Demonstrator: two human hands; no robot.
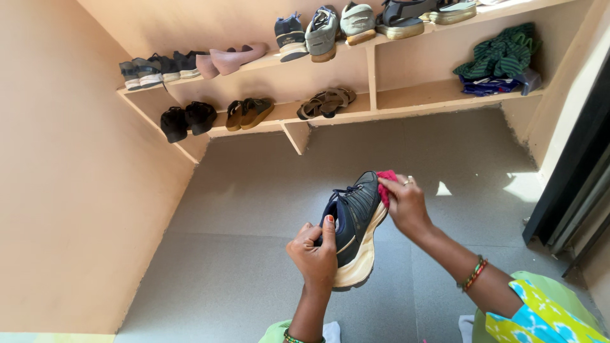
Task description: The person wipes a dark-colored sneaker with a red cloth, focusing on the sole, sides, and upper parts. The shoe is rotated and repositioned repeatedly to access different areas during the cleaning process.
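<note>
- Your left hand (314, 254) grip is clamped on the dark navy lace-up sneaker with cream sole (354, 222).
- Your right hand (406, 206) grip presses a pink cloth (386, 184) against its toe.

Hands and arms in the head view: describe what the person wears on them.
The left hand has an orange-painted thumbnail, and a green bangle circles that wrist. The right hand wears a ring on one finger; red and green bangles sit on that forearm. Both forearms are bare. A bright garment, yellow-green with turquoise print, begins near the right elbow.
</note>
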